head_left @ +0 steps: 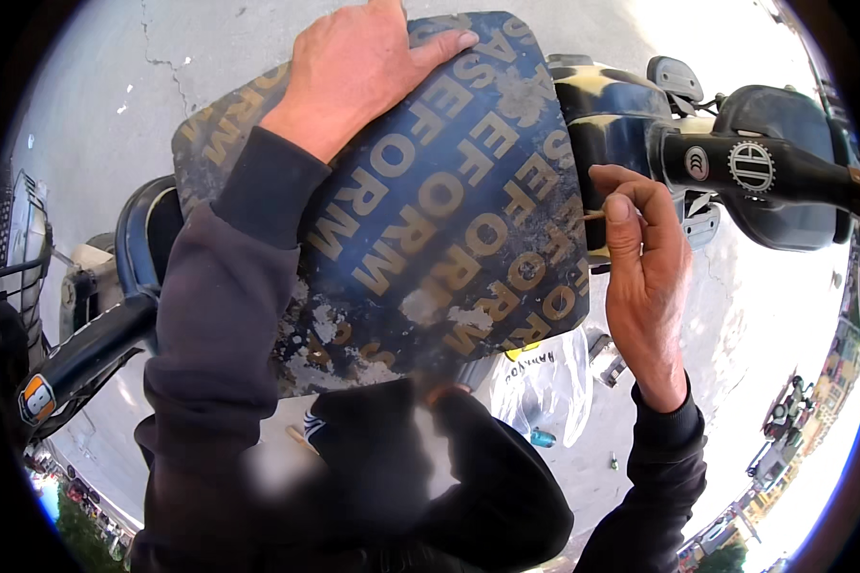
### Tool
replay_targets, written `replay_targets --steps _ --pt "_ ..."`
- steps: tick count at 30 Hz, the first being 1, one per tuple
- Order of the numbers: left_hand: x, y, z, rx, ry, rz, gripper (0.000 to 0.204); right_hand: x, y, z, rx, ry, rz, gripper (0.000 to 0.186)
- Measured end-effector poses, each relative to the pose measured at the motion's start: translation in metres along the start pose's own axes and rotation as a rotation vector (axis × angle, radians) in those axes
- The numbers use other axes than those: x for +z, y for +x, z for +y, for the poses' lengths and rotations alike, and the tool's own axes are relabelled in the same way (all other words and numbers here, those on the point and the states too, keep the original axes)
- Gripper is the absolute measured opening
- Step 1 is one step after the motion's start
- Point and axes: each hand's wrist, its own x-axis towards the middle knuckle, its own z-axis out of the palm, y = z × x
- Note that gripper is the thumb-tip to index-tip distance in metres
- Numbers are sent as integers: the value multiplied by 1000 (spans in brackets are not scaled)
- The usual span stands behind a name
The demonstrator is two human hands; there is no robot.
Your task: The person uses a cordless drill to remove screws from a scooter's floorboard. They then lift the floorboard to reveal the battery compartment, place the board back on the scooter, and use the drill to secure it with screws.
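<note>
A worn dark blue board (430, 205) with gold lettering and scuffed, flaking patches lies tilted in front of me. My left hand (354, 72) grips it at the far edge, the thumb flat on its face and the fingers over the rim, their tips hidden. Just off the board's right edge is my right hand (645, 258), thumb and fingers curled together. A thin light-brown sliver (594, 216) shows between those fingers and the board; what they pinch is too small to name.
Black scooter-like parts stand around the board: a dark arm (745, 167) at right and a handlebar grip (76, 358) at left. Below the board, a clear plastic bag (545, 392) and a small teal object (543, 437) lie on grey paving (105, 124).
</note>
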Motion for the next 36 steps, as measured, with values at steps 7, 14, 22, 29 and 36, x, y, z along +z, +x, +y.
replay_targets --steps 7,14,22,29,36 --pt "9 2 20 -194 -132 -10 61 28 -16 15 89 124 288 22" --pt "9 17 24 -263 -226 -78 59 36 -20 2 240 -99 261 24" --pt "5 12 19 -287 -195 -117 58 43 -28 -11 1534 1013 858 33" --pt "0 10 20 -342 -228 -164 54 59 -34 12 1480 1541 795 42" --pt "3 9 13 -289 -246 -177 54 62 -15 5 1524 1556 912 42"
